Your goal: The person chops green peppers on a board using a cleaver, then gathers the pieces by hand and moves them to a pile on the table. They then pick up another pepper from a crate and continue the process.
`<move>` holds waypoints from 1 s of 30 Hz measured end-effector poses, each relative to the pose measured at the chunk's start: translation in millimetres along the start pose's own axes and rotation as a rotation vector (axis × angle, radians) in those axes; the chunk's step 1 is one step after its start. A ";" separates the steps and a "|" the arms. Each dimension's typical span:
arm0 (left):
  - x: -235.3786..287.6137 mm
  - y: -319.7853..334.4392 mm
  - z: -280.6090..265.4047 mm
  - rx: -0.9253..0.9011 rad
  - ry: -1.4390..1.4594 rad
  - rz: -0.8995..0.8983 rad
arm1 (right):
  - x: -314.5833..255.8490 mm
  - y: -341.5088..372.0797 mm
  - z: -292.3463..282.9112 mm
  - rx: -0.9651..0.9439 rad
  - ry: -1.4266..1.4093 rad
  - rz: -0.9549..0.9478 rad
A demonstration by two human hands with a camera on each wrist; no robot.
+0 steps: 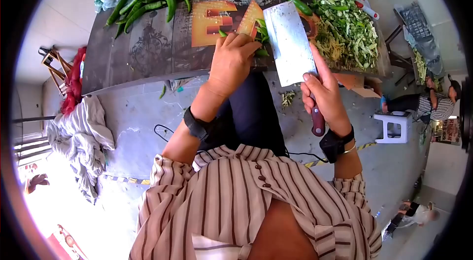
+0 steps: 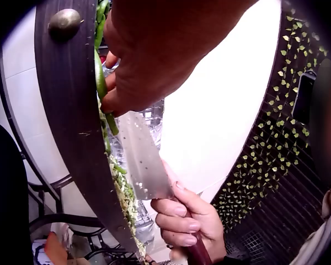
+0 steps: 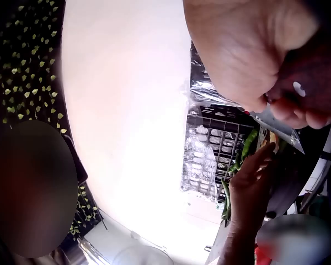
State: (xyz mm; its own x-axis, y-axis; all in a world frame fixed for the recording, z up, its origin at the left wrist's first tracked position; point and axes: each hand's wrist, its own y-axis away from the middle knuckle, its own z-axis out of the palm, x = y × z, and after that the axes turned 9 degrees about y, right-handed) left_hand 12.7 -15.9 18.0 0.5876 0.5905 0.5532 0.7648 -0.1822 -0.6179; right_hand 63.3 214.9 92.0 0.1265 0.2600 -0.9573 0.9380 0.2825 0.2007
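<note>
Steel cleaver point(image 1: 289, 46) gripped by handle in right hand point(image 1: 326, 95). Left hand point(image 1: 230, 60), fingers curled, holds green peppers point(image 2: 101, 81) on table point(image 1: 108, 60). Shreds point(image 1: 352, 31) heaped at right.

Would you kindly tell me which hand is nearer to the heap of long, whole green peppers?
Left: the left hand, holding other green peppers, is right of the heap, towards the person; the right hand, gripping a steel cleaver by its dark-red handle, is farther right.
</note>
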 end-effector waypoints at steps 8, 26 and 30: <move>-6.7 5.3 -4.4 0.030 0.056 -0.005 | -7.8 -8.5 2.0 0.010 0.197 -0.077; -13.2 5.8 2.7 0.086 0.085 0.058 | -33.7 -36.7 1.2 -0.143 0.759 -0.356; -13.5 5.8 3.2 0.086 0.085 0.056 | -38.1 -40.2 0.1 -0.169 0.830 -0.335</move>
State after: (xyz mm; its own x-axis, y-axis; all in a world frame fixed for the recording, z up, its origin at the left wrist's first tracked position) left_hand 8.3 -22.4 5.2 0.6517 0.5122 0.5594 0.7068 -0.1424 -0.6930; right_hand 20.8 193.5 120.3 -0.4783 0.7030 -0.5263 0.8160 0.5773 0.0296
